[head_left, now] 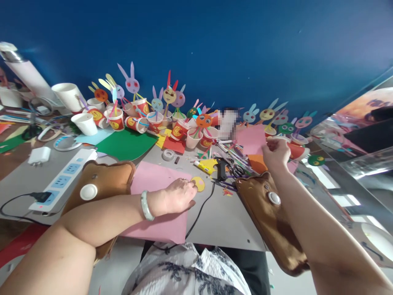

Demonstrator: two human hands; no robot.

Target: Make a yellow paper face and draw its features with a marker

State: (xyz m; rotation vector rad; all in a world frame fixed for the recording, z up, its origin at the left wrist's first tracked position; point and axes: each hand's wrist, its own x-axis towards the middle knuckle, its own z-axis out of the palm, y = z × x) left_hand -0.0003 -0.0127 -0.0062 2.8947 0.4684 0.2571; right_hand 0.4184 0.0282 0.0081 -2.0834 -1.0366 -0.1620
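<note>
My left hand [178, 196], with a pale bangle on its wrist, reaches over a pink sheet [166, 229]. Its fingertips are closed on the left edge of a yellow paper disc [199, 184] at the sheet's right side. Out to the right, my right hand [277, 151] is raised beside a pink paper [253, 138] and a red cup [297, 152]. Its fingers are pressed together; whatever they hold, if anything, is too small to tell. Scissors [238, 170] and a yellow glue stick [202, 167] lie between the hands.
Paper cups [116, 119] with rabbit faces on stems line the blue wall. Brown cushions [106, 180] lie under both forearms. A power strip [64, 178] is at the left, and a black cable [201, 211] crosses the grey table. Green paper [127, 144] lies before the cups.
</note>
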